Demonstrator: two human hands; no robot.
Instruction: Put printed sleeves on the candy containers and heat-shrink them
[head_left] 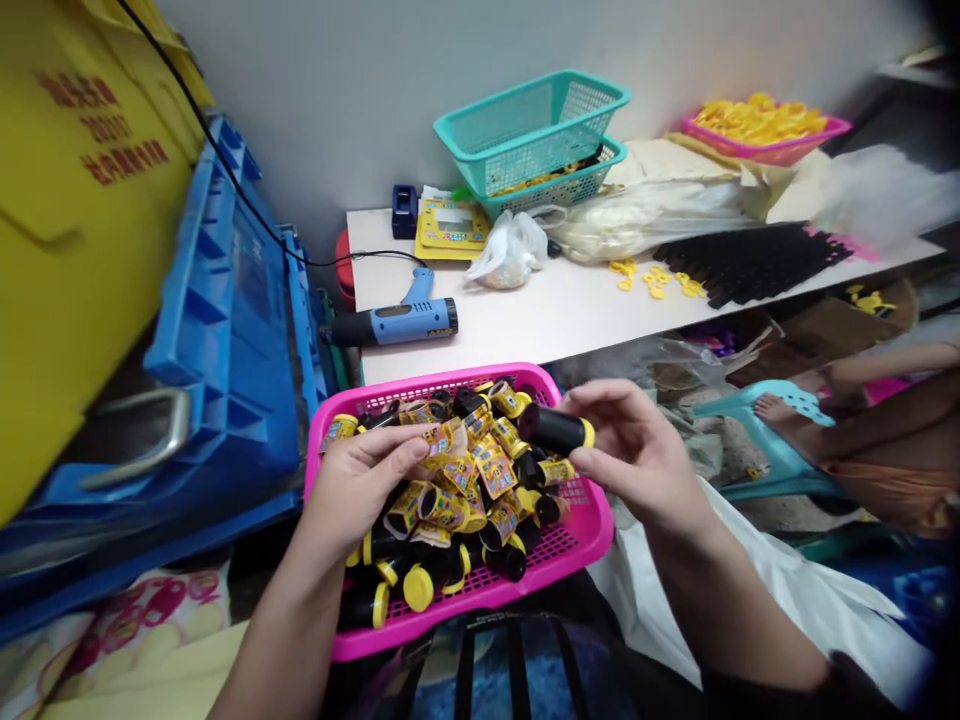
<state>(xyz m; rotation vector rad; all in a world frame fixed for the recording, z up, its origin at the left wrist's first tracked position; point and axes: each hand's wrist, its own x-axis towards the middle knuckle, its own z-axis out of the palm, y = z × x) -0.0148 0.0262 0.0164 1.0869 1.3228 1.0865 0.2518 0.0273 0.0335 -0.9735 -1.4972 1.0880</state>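
Observation:
A pink plastic basket [596, 530] sits in front of me, heaped with black tubes that have yellow caps and with printed yellow label sleeves [495, 468]. Over the basket's right side, my right hand [637, 450] pinches a black tube [553, 428] by its yellow-capped end; no label shows on this tube. My left hand [375, 470] is above the left part of the heap, thumb and fingertips closed on a printed label sleeve [444, 442]. A small gap separates the sleeve from the tube.
Behind the basket, a white table [525, 325] holds a blue heat gun [409, 322], teal baskets [532, 115], a knotted plastic bag [511, 250] and black sticks [750, 262]. Blue crates [232, 300] stand left. At right, another person's leg [847, 430] rests by a teal stool [739, 410].

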